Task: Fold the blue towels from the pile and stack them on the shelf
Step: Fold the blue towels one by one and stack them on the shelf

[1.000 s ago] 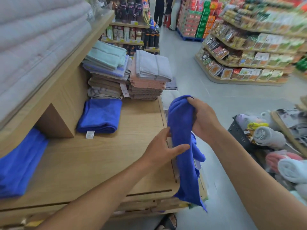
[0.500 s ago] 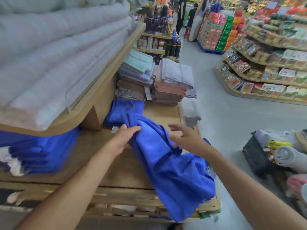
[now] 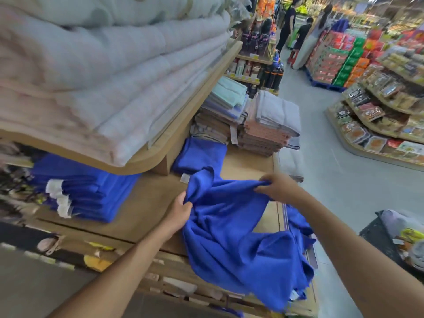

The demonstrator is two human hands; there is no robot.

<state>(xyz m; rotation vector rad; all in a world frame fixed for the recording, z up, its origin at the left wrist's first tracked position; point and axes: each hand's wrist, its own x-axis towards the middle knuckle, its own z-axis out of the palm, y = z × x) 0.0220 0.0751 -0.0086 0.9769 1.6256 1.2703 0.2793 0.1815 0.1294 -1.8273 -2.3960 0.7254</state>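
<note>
Left hand: fingers curled, pinching the towel at its upper left edge. Right hand: fingers curled round a bunch of the same upper edge, knuckles up.

The towel is blue, loose and rumpled. Its top edge runs between my two sets of fingers. Below them it lies across the shelf, and its lower part spills over the front edge and hangs toward me.

Just beyond the left fingers a folded towel lies flat on the shelf, with a white tag at its near corner. A peak of the loose towel rises against it; I cannot tell whether they touch.

Left of the left fingers, well apart, a stack of blue towels sits under the upper shelf, which carries pale quilts.

Beyond the right fingers are piles of pink and grey towels.
</note>
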